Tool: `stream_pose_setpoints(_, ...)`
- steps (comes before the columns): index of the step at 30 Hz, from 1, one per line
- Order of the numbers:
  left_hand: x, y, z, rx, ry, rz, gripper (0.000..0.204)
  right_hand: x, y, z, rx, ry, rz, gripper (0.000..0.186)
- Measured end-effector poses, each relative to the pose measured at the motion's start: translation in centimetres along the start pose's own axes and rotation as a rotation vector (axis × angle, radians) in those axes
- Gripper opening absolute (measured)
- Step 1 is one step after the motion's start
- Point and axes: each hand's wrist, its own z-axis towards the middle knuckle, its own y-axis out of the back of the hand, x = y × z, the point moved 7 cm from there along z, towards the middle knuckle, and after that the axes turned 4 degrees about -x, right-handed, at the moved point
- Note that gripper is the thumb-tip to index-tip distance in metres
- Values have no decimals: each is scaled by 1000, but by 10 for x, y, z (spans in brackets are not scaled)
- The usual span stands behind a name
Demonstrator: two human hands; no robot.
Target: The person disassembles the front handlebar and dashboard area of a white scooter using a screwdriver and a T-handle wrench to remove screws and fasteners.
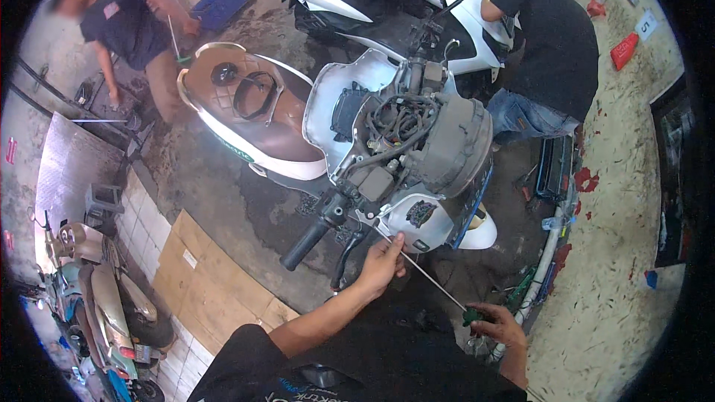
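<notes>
A white scooter with a brown seat has its front cover open, exposing dark wiring. My left hand pinches the long metal shaft of a screwdriver just below the white front panel. My right hand is closed on the screwdriver's green handle, lower right. The shaft slants up-left from that handle to near the panel's edge by the brake lever. A black handlebar grip lies left of my left hand.
A co-worker bends at upper left; another works at a second white scooter. More two-wheelers stand lower left beside flattened cardboard. A pipe and tools run along the right wall. A blue crate sits behind.
</notes>
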Motion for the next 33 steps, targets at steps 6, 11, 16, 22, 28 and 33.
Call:
stream_pose_setpoints(6,-23,8,2,-38,-195,-27,22,-2,-3,35,-43,125,68,46)
stream_pose_setpoints(11,-22,11,4,-67,-218,-83,22,1,-3,54,-50,227,16,46)
stream_pose_setpoints(16,-23,11,5,-59,-222,-106,21,-8,5,62,-30,219,41,45)
stream_pose_setpoints(22,-21,13,7,-91,-236,-104,20,-11,3,73,19,154,90,49)
stream_pose_setpoints(28,-23,15,7,-90,-264,-77,20,-17,-15,88,207,82,304,52)
stream_pose_setpoints(33,-25,13,5,-117,-255,-14,20,-43,-19,97,380,-29,442,51)
